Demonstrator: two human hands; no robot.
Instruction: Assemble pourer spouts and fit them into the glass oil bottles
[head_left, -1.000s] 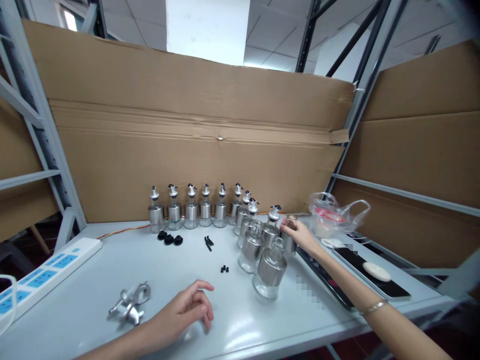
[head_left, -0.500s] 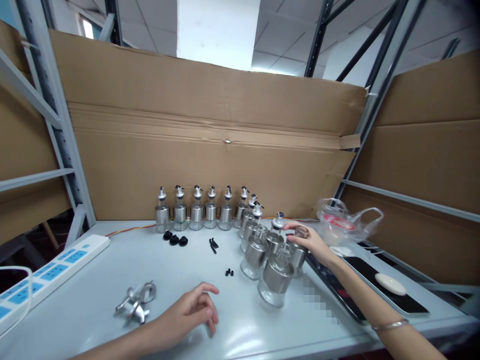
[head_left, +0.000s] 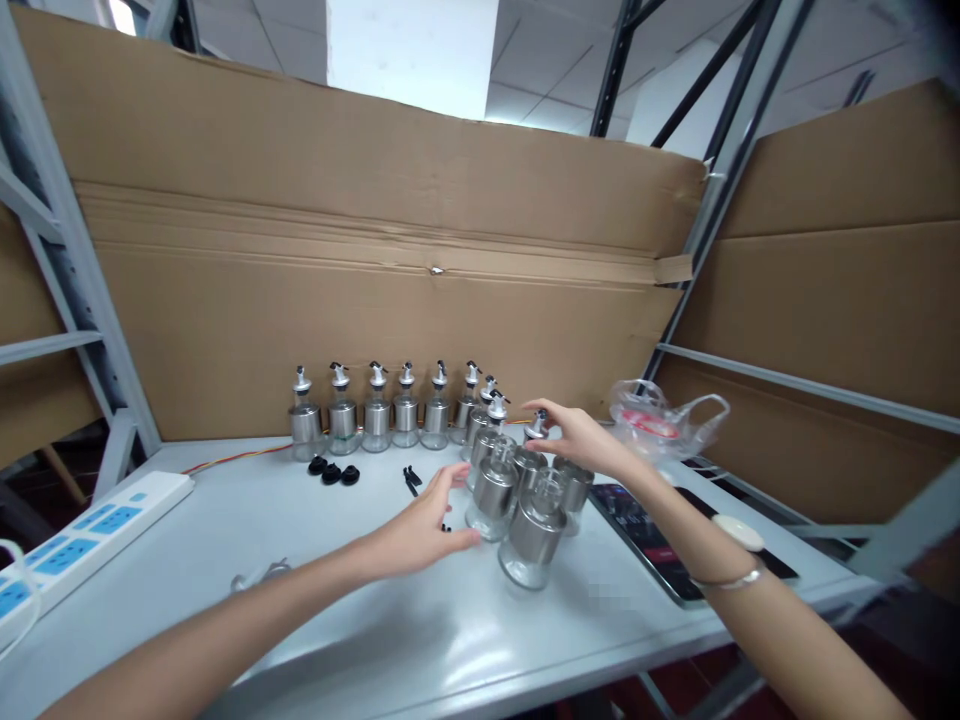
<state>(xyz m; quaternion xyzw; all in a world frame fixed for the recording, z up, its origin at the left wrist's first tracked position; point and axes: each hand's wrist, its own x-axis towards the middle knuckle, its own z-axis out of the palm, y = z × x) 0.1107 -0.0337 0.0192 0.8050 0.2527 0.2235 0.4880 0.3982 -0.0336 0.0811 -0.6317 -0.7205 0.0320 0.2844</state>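
Note:
My right hand (head_left: 574, 440) reaches over a glass-and-steel bottle (head_left: 529, 466). Its fingers are apart, with thumb and forefinger on either side of the pour spout (head_left: 535, 426); firm contact cannot be made out. My left hand (head_left: 427, 530) is open, fingers spread, just left of a bottle without a spout (head_left: 493, 492). Another spoutless bottle (head_left: 534, 538) stands in front. Beneath my right wrist is a steel-sleeved bottle (head_left: 576, 488), its top hidden by the hand. Several bottles with spouts (head_left: 405, 412) stand upright in a row at the back.
Black caps (head_left: 331, 474) and small black levers (head_left: 411, 482) lie on the table (head_left: 360, 640). Silver spout parts (head_left: 259, 575) are partly behind my left forearm. A power strip (head_left: 90, 545) lies at left. At right are a black tablet (head_left: 637, 530), a white oval object (head_left: 739, 532) and a plastic bag (head_left: 660, 420).
My right hand has left the top of the right-hand spoutless bottle and moved left to the spouted one. My left hand has moved forward and right, opening beside the bottles. The view has shifted.

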